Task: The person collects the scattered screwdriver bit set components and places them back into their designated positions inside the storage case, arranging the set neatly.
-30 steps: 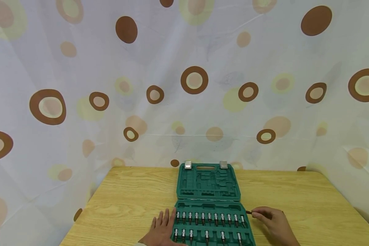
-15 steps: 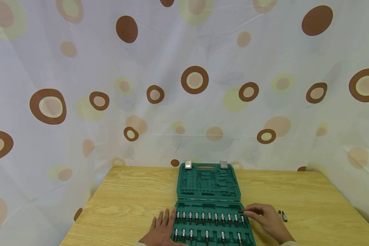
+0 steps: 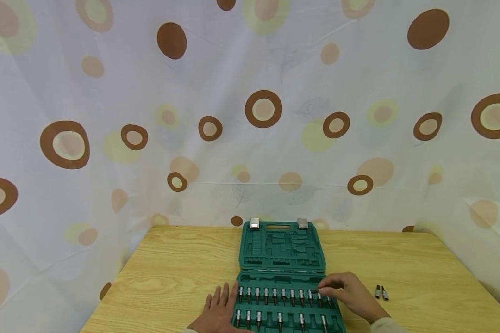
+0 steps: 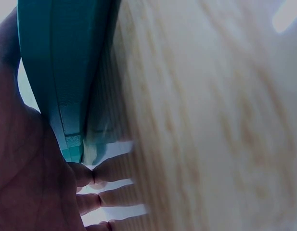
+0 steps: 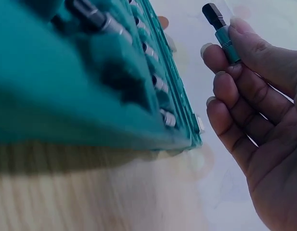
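A green tool case (image 3: 312, 307) lies open, with silver-and-dark bit sockets (image 3: 266, 296) set in two rows in its near half. My right hand (image 3: 350, 293) pinches another bit socket (image 5: 225, 41) between thumb and index finger, over the right end of the upper row. In the right wrist view its dark tip points up and away from the palm, and the other fingers are bent. My left hand (image 3: 219, 307) rests at the case's left edge, fingers straight and spread; in the left wrist view its palm lies against the green side wall (image 4: 66, 72).
Two bit sockets lie side by side on the wooden table (image 3: 183, 259), right of the case; one is the left bit socket (image 3: 377, 291). The raised lid (image 3: 282, 261) has moulded recesses and two metal latches (image 3: 255, 223). A patterned curtain (image 3: 283, 152) hangs behind.
My right hand has moved left with the bit socket, from beside the case to over its upper row. The two bit sockets on the table have come into view. My left hand stays put.
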A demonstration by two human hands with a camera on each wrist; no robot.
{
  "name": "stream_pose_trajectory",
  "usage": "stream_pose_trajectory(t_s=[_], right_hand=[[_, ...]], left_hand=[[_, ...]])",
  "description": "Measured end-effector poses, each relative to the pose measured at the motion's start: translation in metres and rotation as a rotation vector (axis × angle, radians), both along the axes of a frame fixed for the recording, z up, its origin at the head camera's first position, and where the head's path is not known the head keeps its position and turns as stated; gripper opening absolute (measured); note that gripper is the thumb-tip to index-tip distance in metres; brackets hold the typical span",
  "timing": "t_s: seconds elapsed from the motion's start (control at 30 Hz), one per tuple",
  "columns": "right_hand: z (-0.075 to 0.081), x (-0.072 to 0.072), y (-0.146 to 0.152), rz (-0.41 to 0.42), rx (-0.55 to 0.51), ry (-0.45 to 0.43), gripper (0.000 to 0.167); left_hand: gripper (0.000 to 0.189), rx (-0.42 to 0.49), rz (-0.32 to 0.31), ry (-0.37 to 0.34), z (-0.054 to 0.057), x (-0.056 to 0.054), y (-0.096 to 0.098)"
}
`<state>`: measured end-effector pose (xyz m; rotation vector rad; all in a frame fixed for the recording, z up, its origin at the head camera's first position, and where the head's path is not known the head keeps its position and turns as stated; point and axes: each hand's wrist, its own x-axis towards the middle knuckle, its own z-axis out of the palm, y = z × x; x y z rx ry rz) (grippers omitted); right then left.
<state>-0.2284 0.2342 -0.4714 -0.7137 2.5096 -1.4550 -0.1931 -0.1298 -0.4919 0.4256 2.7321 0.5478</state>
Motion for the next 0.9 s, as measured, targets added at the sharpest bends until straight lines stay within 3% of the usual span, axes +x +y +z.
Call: stream_pose_trajectory(t_s=[0.37,0.9], right_hand=[[0.006,-0.005,-0.019,0.084,-0.033,-0.028,0.020],[0.008,-0.009,-0.051,0.139,-0.005,-0.076,0.016]], left_hand=[[0.104,0.001,0.002,0.004,0.000,0.000,0.000],[0.105,-0.001,-0.001,0.004,-0.001,0.001,0.001]])
